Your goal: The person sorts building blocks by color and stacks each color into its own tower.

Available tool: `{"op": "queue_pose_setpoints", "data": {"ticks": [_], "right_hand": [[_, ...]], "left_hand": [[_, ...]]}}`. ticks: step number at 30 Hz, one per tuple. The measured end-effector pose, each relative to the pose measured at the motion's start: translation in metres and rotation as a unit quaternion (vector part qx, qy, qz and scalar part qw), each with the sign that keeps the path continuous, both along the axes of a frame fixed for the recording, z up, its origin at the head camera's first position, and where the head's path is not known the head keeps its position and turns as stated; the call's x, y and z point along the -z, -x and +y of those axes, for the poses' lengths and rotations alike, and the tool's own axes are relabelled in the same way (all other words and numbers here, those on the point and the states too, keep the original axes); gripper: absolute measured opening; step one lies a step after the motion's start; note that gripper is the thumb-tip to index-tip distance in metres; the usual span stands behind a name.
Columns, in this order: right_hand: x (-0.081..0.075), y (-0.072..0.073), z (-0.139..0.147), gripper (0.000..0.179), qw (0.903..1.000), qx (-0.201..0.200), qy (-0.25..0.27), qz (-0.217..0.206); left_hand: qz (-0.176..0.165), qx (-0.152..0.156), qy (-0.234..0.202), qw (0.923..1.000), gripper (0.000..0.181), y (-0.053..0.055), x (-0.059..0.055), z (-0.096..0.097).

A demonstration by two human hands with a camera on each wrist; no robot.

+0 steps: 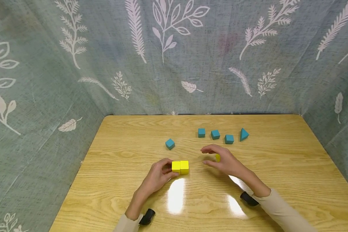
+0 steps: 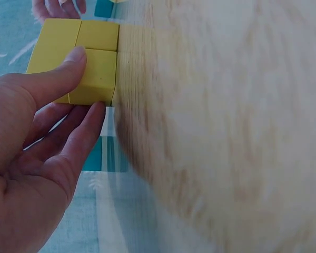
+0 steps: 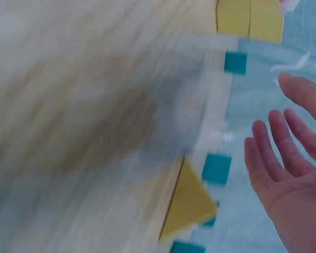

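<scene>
Toward the middle of the wooden table (image 1: 104, 193), we pinch touching yellow blocks (image 1: 180, 167) between the thumb and fingers of our left hand (image 1: 156, 176); our right hand (image 1: 227, 162) hangs, thumb and fingers parted, near a yellow triangular block (image 3: 188, 204).

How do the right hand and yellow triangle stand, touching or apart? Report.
Apart: the right wrist view shows a plain gap between the right hand and the yellow triangle.
</scene>
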State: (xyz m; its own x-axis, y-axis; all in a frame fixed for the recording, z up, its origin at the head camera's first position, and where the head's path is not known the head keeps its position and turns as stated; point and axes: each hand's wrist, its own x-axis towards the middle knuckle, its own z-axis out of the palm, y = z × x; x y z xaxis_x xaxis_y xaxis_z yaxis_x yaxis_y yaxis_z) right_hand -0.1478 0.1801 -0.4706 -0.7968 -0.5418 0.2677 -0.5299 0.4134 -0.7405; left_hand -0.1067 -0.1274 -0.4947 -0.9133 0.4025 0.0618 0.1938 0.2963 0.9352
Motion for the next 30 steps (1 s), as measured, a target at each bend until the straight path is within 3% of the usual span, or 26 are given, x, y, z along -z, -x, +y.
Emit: {"op": "queue_pose_setpoints", "data": {"ticks": [9, 18, 30], "right_hand": [[0.003, 0.006, 0.038, 0.041, 0.9966, 0.036, -0.056, 0.048], [0.01, 0.005, 0.057, 0.043, 0.9963, 0.043, -0.072, 0.02], [0.016, 0.003, 0.063, 0.039, 0.9939, 0.05, -0.087, 0.045]], "left_hand": [[-0.002, -0.001, -0.003, 1.0, 0.028, 0.0, 0.001, -0.001], [-0.004, 0.005, -0.015, 0.9999, 0.029, 0.0, 0.002, -0.001], [0.007, -0.001, 0.002, 1.0, 0.028, 0.0, 0.002, 0.0]]}}
